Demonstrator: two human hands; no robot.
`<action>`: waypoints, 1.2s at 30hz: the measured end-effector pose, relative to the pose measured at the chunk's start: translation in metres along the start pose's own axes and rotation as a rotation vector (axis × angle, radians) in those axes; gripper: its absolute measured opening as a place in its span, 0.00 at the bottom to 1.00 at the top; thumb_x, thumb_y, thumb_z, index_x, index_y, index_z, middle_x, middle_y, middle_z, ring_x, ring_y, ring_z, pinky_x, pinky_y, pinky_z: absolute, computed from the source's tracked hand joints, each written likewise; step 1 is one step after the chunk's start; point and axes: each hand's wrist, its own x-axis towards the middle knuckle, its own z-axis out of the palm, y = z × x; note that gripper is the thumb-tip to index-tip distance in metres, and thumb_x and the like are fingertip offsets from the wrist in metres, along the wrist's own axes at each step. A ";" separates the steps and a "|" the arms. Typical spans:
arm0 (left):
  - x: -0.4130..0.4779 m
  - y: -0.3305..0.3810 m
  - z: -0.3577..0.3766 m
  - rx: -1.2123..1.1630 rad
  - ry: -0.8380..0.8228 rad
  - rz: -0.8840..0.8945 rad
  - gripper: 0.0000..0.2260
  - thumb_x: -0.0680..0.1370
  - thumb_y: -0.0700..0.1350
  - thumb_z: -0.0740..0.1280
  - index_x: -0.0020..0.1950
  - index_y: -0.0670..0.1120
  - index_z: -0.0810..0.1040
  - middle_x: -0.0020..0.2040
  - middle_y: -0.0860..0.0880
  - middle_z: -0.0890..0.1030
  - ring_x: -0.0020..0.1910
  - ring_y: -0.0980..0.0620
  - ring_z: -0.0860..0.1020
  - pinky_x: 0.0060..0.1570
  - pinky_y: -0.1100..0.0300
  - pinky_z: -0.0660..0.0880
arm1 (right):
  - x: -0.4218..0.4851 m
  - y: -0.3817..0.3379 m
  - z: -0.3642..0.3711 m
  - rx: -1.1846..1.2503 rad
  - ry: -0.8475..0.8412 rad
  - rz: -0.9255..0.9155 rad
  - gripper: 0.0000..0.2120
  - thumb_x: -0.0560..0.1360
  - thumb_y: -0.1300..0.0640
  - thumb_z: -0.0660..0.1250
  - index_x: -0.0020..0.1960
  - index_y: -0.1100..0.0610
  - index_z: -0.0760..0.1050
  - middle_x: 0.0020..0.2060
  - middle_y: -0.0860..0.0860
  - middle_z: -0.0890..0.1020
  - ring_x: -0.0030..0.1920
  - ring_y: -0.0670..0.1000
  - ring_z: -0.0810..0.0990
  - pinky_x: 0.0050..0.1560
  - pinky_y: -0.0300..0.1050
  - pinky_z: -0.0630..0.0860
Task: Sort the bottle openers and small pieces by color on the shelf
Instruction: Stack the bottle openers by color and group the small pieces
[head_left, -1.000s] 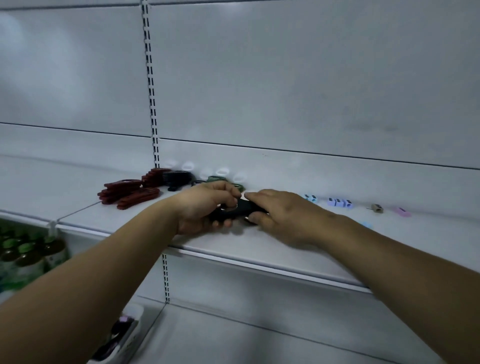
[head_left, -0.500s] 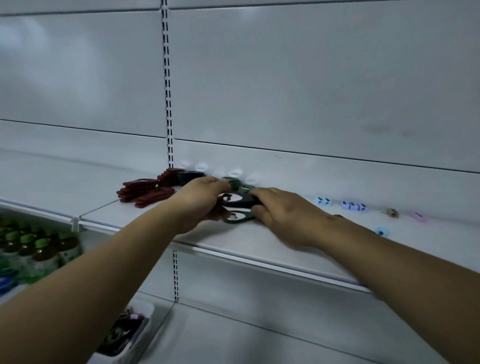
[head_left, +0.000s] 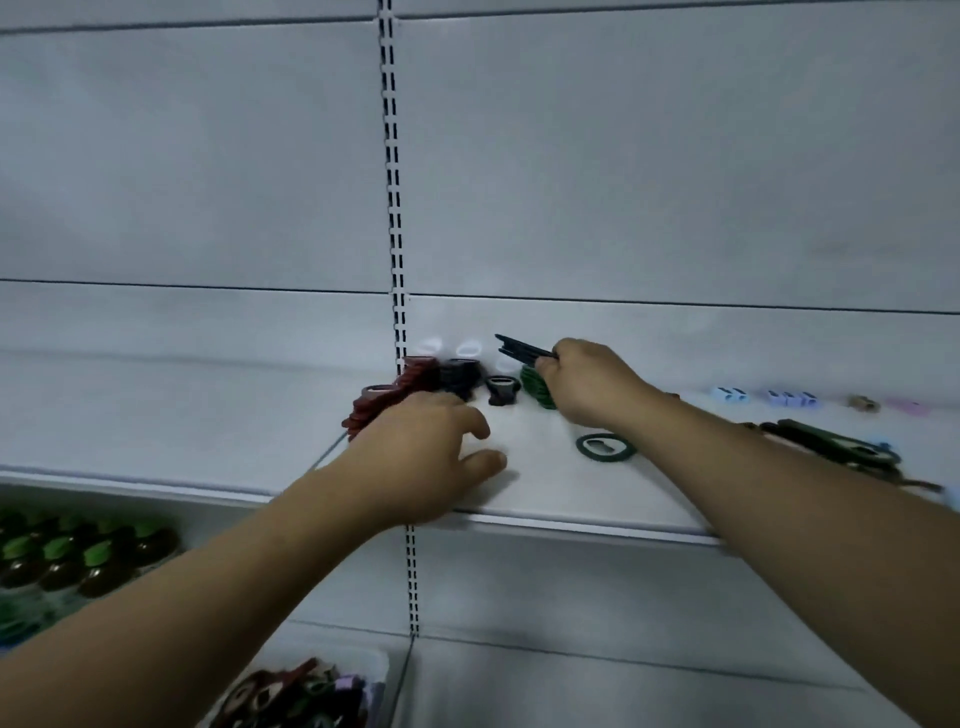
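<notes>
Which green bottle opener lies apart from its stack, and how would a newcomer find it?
On the white shelf, look just in front of the right hand, which grips black bottle openers. A single green bottle opener lies flat there. Unlike the green stack behind it, it lies alone, its cut-out showing.

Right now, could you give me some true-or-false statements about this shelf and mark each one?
The right hand holds black bottle openers. True.
The left hand pinches a blue piece. False: its fingers are loose and hold nothing.
One green opener lies flat alone on the shelf between the arms. True.
The red openers sit right of the green pile. False: they sit left of it.
The bottles below have green caps. True.
</notes>
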 end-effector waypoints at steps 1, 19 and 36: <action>0.000 -0.013 -0.003 0.016 0.045 0.023 0.18 0.77 0.61 0.61 0.61 0.53 0.77 0.61 0.54 0.75 0.63 0.52 0.70 0.62 0.57 0.67 | 0.000 -0.010 0.002 -0.025 -0.006 0.011 0.12 0.82 0.54 0.53 0.52 0.60 0.72 0.51 0.58 0.76 0.49 0.58 0.75 0.45 0.47 0.70; 0.014 -0.091 0.009 -0.177 -0.079 -0.163 0.30 0.76 0.63 0.62 0.74 0.51 0.62 0.71 0.48 0.65 0.68 0.45 0.67 0.66 0.54 0.65 | 0.028 -0.052 0.054 -0.285 0.035 0.171 0.11 0.80 0.61 0.56 0.60 0.62 0.70 0.56 0.58 0.78 0.57 0.59 0.76 0.46 0.45 0.65; 0.011 -0.091 0.010 -0.236 -0.056 -0.165 0.29 0.76 0.62 0.62 0.74 0.53 0.62 0.71 0.51 0.64 0.66 0.47 0.69 0.63 0.56 0.66 | 0.038 -0.046 0.060 -0.315 -0.118 0.099 0.21 0.77 0.52 0.57 0.69 0.55 0.61 0.61 0.57 0.72 0.58 0.59 0.73 0.45 0.46 0.67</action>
